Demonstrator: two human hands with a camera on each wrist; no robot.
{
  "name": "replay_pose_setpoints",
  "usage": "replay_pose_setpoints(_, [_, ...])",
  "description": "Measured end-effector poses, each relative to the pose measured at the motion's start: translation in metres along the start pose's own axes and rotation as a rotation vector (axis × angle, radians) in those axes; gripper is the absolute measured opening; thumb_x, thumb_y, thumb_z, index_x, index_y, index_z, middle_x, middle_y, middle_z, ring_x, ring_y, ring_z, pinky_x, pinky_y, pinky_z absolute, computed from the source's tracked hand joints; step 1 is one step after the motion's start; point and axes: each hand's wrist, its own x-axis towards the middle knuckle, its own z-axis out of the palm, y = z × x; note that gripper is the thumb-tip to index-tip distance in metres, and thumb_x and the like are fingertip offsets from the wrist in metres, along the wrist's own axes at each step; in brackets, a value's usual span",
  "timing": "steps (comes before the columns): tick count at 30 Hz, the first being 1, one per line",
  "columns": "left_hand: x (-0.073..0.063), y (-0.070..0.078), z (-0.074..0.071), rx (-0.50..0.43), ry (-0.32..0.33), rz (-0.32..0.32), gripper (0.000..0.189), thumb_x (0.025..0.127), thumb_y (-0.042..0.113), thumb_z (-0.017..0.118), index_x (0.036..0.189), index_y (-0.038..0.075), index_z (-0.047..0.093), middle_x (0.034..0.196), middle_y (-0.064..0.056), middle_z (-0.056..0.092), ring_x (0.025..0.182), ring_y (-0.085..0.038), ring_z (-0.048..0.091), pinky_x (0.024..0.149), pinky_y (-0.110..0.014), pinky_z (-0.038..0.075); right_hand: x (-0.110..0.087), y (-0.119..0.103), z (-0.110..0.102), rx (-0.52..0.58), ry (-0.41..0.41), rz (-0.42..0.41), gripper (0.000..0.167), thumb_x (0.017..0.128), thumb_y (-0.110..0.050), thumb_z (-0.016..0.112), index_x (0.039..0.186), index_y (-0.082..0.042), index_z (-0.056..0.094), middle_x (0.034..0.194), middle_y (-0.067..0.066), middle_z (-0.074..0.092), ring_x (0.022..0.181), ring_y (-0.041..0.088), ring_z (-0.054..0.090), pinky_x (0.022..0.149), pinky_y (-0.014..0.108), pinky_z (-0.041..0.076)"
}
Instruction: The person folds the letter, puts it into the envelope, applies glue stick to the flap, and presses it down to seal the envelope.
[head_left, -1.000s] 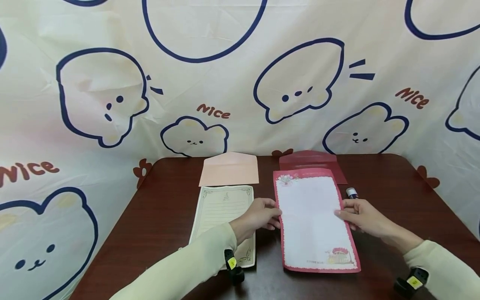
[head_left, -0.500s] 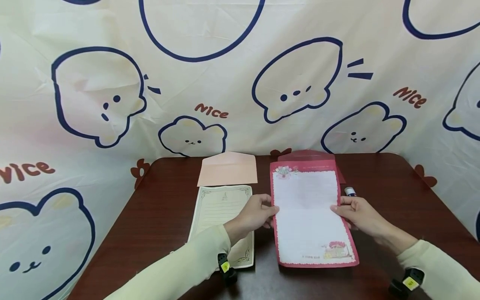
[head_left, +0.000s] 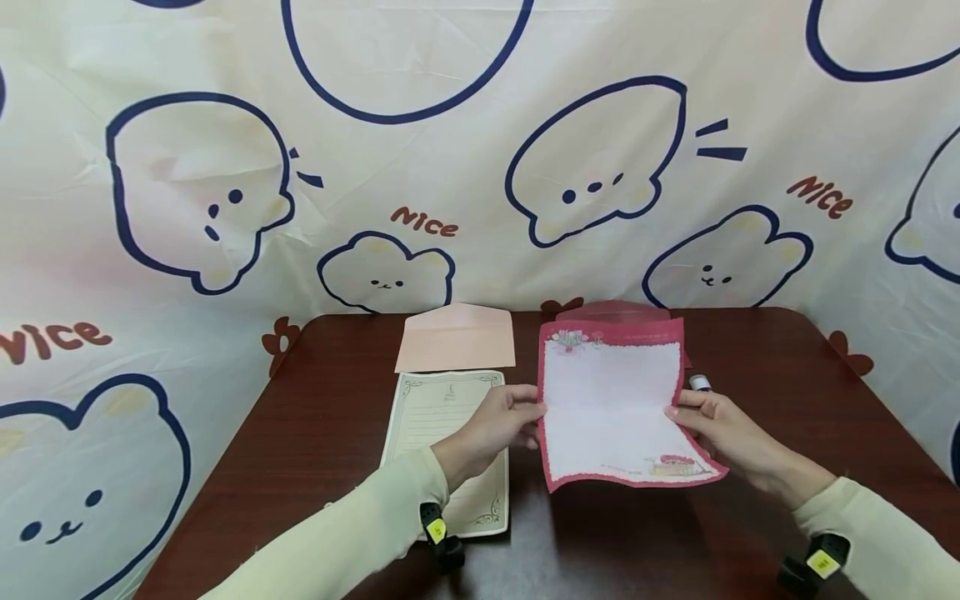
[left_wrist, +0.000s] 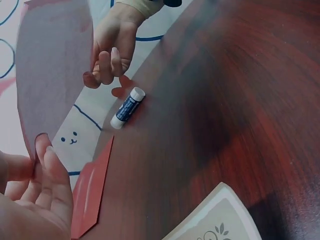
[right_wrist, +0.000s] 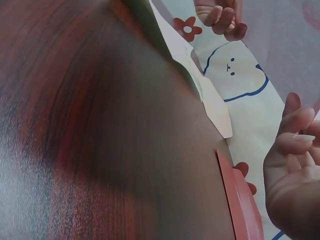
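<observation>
A sheet of letter paper (head_left: 611,400) with a red-pink border and a white middle is lifted above the table. My left hand (head_left: 491,425) pinches its left edge between thumb and fingers. At the right edge, my right hand (head_left: 731,433) pinches it the same way. The sheet bows, its lower edge curving up and its lower right corner flaring out. In the left wrist view the back of the letter paper (left_wrist: 55,70) looks greyish and hangs between both hands. Behind its top lies a red envelope (head_left: 611,312), mostly covered in the head view.
A cream lined sheet (head_left: 442,417) lies left, partly under my left forearm. Beyond it is a pale pink envelope (head_left: 456,340). A glue stick (left_wrist: 128,107) lies right of the red envelope. A printed cloth (head_left: 480,167) hangs behind the dark wooden table (head_left: 315,467).
Both hands have raised the letter paper off the table, and its lower edge has swung up and away, so the sheet now bends. My left hand has shifted slightly left.
</observation>
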Motion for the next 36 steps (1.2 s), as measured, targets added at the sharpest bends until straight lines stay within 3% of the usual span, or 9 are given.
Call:
replay_pose_setpoints(4, [-0.001,0.001,-0.002,-0.048,-0.021,-0.015,0.034,0.101,0.006,0.054,0.131,-0.009,0.058,0.076,0.007,0.065,0.064,-0.004,0.058,0.064,-0.021,0.052,0.0,-0.001,-0.002,0.021,-0.004,-0.003,0.049,0.108,-0.028,0.047,0.144,0.005,0.043,0.105,-0.005,0.077,0.088,0.014,0.075,0.076,0.029,0.061])
replay_pose_setpoints(10, [-0.002,0.001,-0.005,-0.116,-0.029,-0.043,0.022,0.1,0.004,0.052,0.115,-0.007,0.063,0.073,0.006,0.065,0.062,-0.005,0.059,0.064,-0.022,0.052,0.002,-0.002,0.0,0.046,-0.036,-0.023,0.024,0.108,-0.027,0.047,0.124,-0.023,0.064,0.099,-0.004,0.078,0.079,0.009,0.073,0.067,0.025,0.059])
replay_pose_setpoints(13, [-0.002,0.001,-0.006,-0.125,-0.029,-0.053,0.02,0.099,0.003,0.052,0.111,-0.006,0.065,0.074,0.006,0.066,0.062,-0.005,0.06,0.064,-0.022,0.053,0.003,-0.003,0.001,0.049,-0.064,-0.049,0.025,0.109,-0.026,0.046,0.12,-0.029,0.068,0.104,-0.006,0.077,0.081,0.009,0.073,0.068,0.025,0.06])
replay_pose_setpoints(18, [-0.002,0.0,-0.007,-0.092,-0.018,-0.049,0.028,0.097,0.003,0.055,0.12,-0.007,0.067,0.076,0.005,0.069,0.063,-0.005,0.063,0.065,-0.022,0.055,0.003,-0.004,-0.002,0.054,-0.06,-0.051,0.03,0.109,-0.027,0.046,0.128,-0.028,0.068,0.117,-0.014,0.071,0.093,0.011,0.071,0.076,0.027,0.06])
replay_pose_setpoints(22, [-0.003,0.0,-0.008,-0.03,0.015,-0.045,0.027,0.097,0.003,0.053,0.117,-0.006,0.069,0.077,0.005,0.068,0.065,-0.006,0.063,0.069,-0.025,0.057,0.004,-0.003,-0.004,0.081,-0.064,-0.013,0.031,0.109,-0.026,0.044,0.128,-0.024,0.068,0.119,-0.014,0.071,0.101,0.01,0.07,0.084,0.028,0.06])
replay_pose_setpoints(26, [-0.004,-0.001,-0.009,0.039,0.029,-0.038,0.03,0.095,0.002,0.049,0.113,-0.005,0.072,0.08,0.003,0.066,0.064,-0.006,0.062,0.068,-0.025,0.057,0.008,-0.004,-0.004,0.096,-0.093,0.021,0.037,0.11,-0.033,0.038,0.13,-0.021,0.067,0.118,-0.006,0.074,0.093,0.011,0.071,0.081,0.03,0.061])
replay_pose_setpoints(30, [-0.004,-0.002,-0.009,0.103,0.037,-0.046,0.029,0.098,0.011,0.051,0.109,-0.001,0.075,0.094,-0.003,0.071,0.065,-0.008,0.063,0.064,-0.022,0.056,0.009,-0.006,0.001,-0.035,-0.028,0.009,0.038,0.109,-0.037,0.044,0.131,-0.015,0.065,0.103,-0.005,0.075,0.074,0.012,0.063,0.068,0.027,0.055])
replay_pose_setpoints(32, [-0.006,-0.003,-0.009,0.137,0.046,-0.044,0.028,0.1,0.017,0.053,0.107,0.001,0.076,0.102,-0.006,0.072,0.066,-0.009,0.063,0.064,-0.022,0.057,0.009,-0.007,0.006,-0.142,0.02,-0.023,0.037,0.105,-0.034,0.053,0.13,-0.009,0.064,0.088,-0.006,0.072,0.067,0.014,0.058,0.063,0.027,0.051])
replay_pose_setpoints(36, [-0.006,-0.004,-0.006,0.206,0.044,-0.015,0.025,0.1,0.018,0.059,0.106,-0.001,0.074,0.101,-0.009,0.075,0.068,-0.008,0.063,0.064,-0.025,0.057,0.008,-0.01,0.012,-0.307,0.063,-0.122,0.036,0.1,-0.024,0.064,0.126,0.001,0.063,0.067,-0.002,0.059,0.06,0.018,0.05,0.055,0.029,0.045])
